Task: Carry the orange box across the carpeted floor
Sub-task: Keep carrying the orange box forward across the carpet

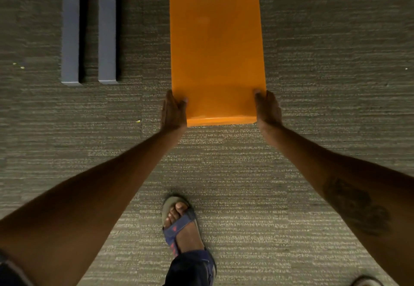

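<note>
A flat, plain orange box (pixel 216 48) is held out in front of me above the grey carpeted floor (pixel 324 66), its long side pointing away. My left hand (pixel 173 112) grips its near left corner, thumb on top. At the near right corner my right hand (pixel 267 108) clasps the box the same way. Both arms are stretched forward.
Two grey metal furniture legs (pixel 70 37) (pixel 107 37) lie along the floor at the upper left, close to the box's left side. My sandalled foot (pixel 179 223) steps forward at bottom centre; another sandal tip (pixel 365 281) shows at bottom right.
</note>
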`<action>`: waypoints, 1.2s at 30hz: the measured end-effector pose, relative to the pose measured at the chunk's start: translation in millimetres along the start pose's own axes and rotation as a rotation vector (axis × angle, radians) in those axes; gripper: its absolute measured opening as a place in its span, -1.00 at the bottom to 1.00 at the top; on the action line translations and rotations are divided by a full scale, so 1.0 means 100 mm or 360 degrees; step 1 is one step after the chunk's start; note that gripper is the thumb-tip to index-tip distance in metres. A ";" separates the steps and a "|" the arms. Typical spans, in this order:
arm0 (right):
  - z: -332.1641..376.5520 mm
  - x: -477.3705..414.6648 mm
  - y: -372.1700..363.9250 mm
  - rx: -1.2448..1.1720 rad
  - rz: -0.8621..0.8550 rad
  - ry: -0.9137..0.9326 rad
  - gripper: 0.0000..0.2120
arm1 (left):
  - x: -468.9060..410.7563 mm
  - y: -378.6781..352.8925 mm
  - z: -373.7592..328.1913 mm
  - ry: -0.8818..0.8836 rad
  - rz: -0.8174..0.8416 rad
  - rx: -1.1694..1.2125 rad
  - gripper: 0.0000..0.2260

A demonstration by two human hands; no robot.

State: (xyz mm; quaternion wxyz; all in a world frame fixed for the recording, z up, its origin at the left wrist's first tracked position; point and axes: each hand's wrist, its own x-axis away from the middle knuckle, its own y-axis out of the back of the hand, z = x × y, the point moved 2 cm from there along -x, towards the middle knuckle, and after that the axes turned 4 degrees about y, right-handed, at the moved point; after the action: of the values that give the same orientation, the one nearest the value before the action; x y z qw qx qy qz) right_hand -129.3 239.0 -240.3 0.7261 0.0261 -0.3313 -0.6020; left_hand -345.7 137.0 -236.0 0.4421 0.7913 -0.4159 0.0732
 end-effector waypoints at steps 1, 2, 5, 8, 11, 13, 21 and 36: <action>-0.02 0.00 -0.03 -0.0096 -0.0017 0.0008 -0.63 | -0.02 0.02 0.02 -0.0029 0.0004 0.0031 -0.52; -0.04 0.01 -0.05 -0.0172 -0.0035 0.0022 -0.65 | -0.03 0.04 0.03 -0.0043 0.0004 0.0075 -0.55; -0.05 0.04 -0.18 -0.0311 -0.0053 0.0055 -0.73 | -0.15 0.17 0.05 -0.0017 0.0004 0.0213 -0.61; 0.09 0.03 -0.37 -0.0343 -0.0073 0.0048 -0.70 | -0.31 0.36 0.04 -0.0023 0.0035 0.0325 -0.61; 0.28 -0.04 -0.62 -0.0332 -0.0096 0.0081 -0.74 | -0.57 0.56 0.07 -0.0070 0.0004 0.0299 -0.65; 0.39 -0.12 -0.81 -0.0344 -0.0067 0.0126 -0.75 | -0.75 0.70 0.11 -0.0097 -0.0027 0.0332 -0.66; 0.84 -0.36 -1.47 -0.0381 -0.0032 0.0203 -0.79 | -1.33 1.26 0.23 -0.0106 -0.0104 0.0338 -0.64; 1.29 -0.50 -1.99 -0.0229 0.0048 0.0204 -0.70 | -1.79 1.66 0.36 -0.0146 -0.0018 0.0458 -0.64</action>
State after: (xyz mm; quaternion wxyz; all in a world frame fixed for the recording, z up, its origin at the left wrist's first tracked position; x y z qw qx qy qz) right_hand -368.9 275.0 -249.3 0.7547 0.0073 -0.2402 -0.6104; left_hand -590.0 171.9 -238.0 0.3050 0.8515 -0.4163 0.0933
